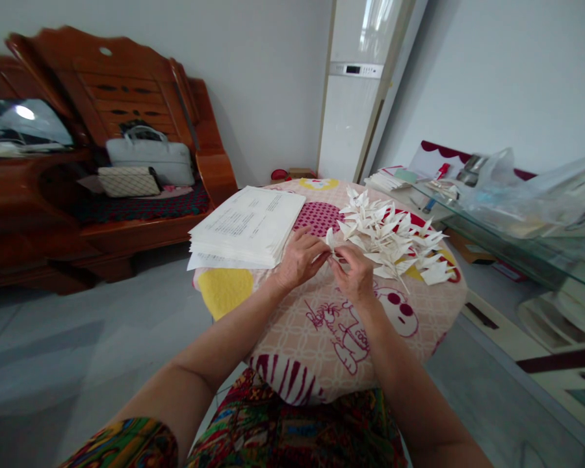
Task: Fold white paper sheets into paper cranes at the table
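A small piece of folded white paper [330, 239] is pinched between both hands above the round table. My left hand [301, 258] grips it from the left, fingertips closed. From the right, my right hand [353, 273] closes thumb and fingers on the same folded paper; part of it is hidden by the fingers. Beyond my right hand lies a heap of folded paper cranes [383, 234], with pointed tips sticking out. A thick stack of printed paper sheets [248, 221] rests to the left of my left hand.
The patterned tablecloth [292, 325] covers the round table. At right, a glass-topped cabinet [507, 237] bears a plastic bag [497, 179] and papers. A wooden bench [141, 221] at left holds a grey bag [151, 159] and a quilted purse [129, 182]. A tall white appliance [351, 110] stands behind.
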